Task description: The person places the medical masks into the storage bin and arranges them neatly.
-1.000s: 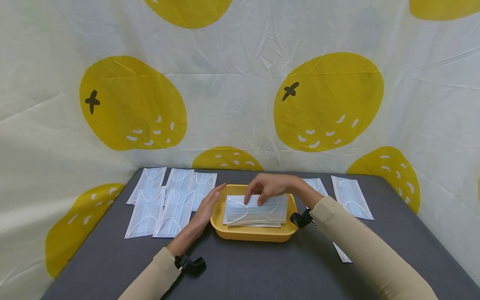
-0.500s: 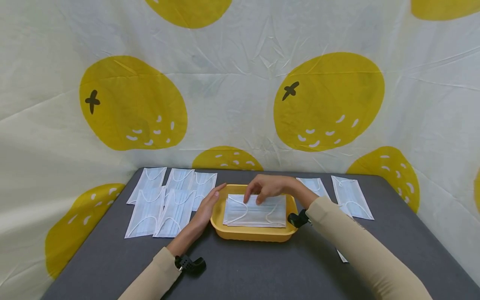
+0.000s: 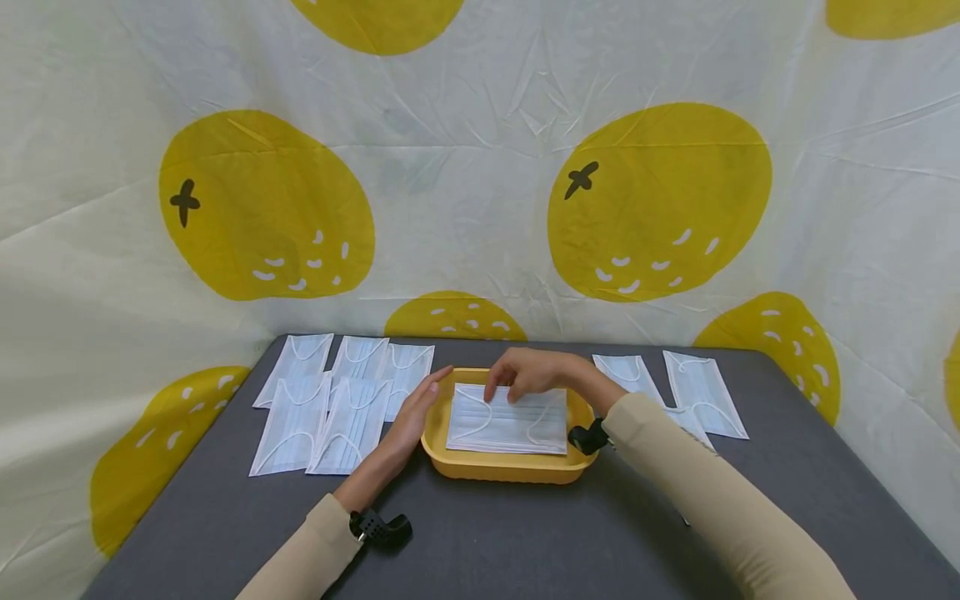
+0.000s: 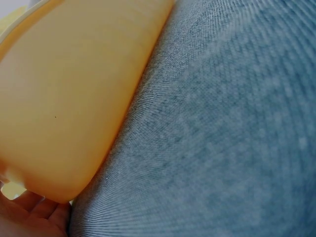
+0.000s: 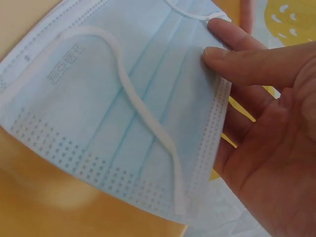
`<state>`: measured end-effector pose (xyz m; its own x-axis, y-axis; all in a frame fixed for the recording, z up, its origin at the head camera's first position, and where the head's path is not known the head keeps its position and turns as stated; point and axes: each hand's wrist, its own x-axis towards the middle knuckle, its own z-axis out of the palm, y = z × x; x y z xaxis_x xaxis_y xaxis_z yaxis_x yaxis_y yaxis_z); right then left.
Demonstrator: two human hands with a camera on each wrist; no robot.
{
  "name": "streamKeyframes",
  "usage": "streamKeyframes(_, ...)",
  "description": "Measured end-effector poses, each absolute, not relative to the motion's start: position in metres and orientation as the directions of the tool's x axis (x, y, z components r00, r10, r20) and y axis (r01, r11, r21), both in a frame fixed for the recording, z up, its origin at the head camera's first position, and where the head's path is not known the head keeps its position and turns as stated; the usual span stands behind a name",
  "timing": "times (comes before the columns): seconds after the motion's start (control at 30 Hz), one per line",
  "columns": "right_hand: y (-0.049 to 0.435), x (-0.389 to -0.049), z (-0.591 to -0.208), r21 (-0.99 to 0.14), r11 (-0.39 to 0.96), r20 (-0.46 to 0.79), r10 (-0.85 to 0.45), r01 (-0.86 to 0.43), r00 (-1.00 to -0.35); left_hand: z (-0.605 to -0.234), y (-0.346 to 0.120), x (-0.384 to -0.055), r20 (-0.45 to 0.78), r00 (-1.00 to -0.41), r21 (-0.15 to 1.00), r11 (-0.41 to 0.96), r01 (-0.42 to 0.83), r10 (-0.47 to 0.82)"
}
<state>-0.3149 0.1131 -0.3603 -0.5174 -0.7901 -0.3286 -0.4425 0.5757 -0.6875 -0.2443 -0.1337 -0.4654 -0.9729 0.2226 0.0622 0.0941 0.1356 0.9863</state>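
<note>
A yellow plastic tray stands on the table with a stack of pale blue face masks in it. The top face mask lies flat, its white ear loops showing. My right hand reaches over from the right and pinches the mask's far edge; in the right wrist view the thumb is on its face and other fingers lie behind the edge. My left hand rests with straight fingers against the tray's left side. In the left wrist view only part of that hand shows beside the tray wall.
Several face masks lie partly overlapping on the left of the dark table. More masks lie at the right, partly hidden by my right sleeve. A fruit-patterned curtain hangs behind the table.
My right hand has shifted slightly left, and the top face mask has moved left with it, now lining up more evenly with the stack. The left hand stays at the tray.
</note>
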Motion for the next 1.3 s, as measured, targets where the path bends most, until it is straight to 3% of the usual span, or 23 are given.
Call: streamKeyframes(1.3,0.1042,-0.3095,-0.3621,-0.570,0.655,-0.434,-0.752,-0.496,-0.496,-0.4644,-0.1326,-0.2419,0.075,-0.974,0.982,0.153,0.109,0.214)
